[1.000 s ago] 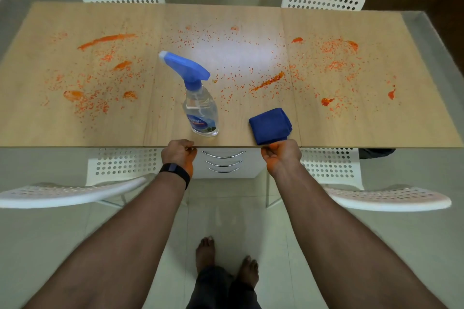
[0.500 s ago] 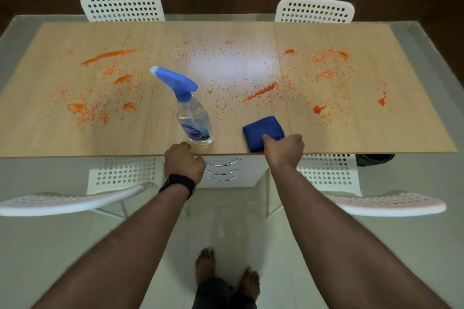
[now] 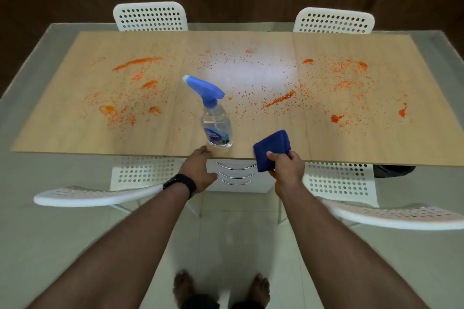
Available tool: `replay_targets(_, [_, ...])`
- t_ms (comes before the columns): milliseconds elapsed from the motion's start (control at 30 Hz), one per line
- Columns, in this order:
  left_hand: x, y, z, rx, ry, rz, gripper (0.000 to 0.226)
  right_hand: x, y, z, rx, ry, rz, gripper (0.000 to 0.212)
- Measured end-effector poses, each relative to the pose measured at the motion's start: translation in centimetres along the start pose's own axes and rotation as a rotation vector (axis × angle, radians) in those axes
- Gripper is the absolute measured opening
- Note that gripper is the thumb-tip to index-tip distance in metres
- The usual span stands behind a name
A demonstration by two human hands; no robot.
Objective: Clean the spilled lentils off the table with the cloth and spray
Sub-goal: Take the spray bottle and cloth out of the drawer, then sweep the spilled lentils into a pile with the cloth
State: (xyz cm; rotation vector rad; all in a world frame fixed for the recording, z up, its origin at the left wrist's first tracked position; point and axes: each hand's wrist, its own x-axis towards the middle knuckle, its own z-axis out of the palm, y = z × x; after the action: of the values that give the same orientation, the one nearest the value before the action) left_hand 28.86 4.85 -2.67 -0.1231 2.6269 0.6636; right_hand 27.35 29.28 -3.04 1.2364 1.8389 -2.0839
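Orange lentils [image 3: 278,101] lie scattered in streaks and patches across the wooden table [image 3: 75,133]. A clear spray bottle [image 3: 216,124] with a blue trigger head stands upright near the table's front edge. My left hand [image 3: 198,170] is open just in front of the bottle, fingertips at the table edge, not touching the bottle. My right hand [image 3: 285,170] is shut on a folded blue cloth [image 3: 272,149], which is lifted at the front edge, right of the bottle.
Two white perforated chairs [image 3: 150,16] stand at the far side, and two more [image 3: 95,195] flank me at the near side. A white drawer unit [image 3: 238,178] sits under the table. Glass borders surround the wooden top.
My right hand has closed on the blue cloth and raised it off the table edge. My left hand has opened and reached toward the bottle's base. The camera has tilted up.
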Motion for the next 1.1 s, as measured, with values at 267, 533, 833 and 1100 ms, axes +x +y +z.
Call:
replay_targets(267, [-2.1, -7.2, -6.4, -0.473, -0.062, -0.047, 0.061, -9.8, 5.2, 7.7, 0.055, -0.176, 0.12, 0.031])
replay_targets(533, [-4.9, -21.5, -15.2, -0.835, -0.148, -0.083, 0.031, -19.4, 7.5, 24.1, -0.081, -0.495, 0.043, 0.047])
replay_targets(833, [-4.3, -34.2, -23.7, -0.841, -0.152, -0.126, 0.019, -24.8, 9.0, 39.4, 0.016, -0.504, 0.092, 0.039])
replay_targets(1100, [1.4, -40.8, -28.7, -0.507, -0.21, -0.096, 0.026, -23.6, 9.4, 50.4, -0.013, -0.512, 0.203, 0.029])
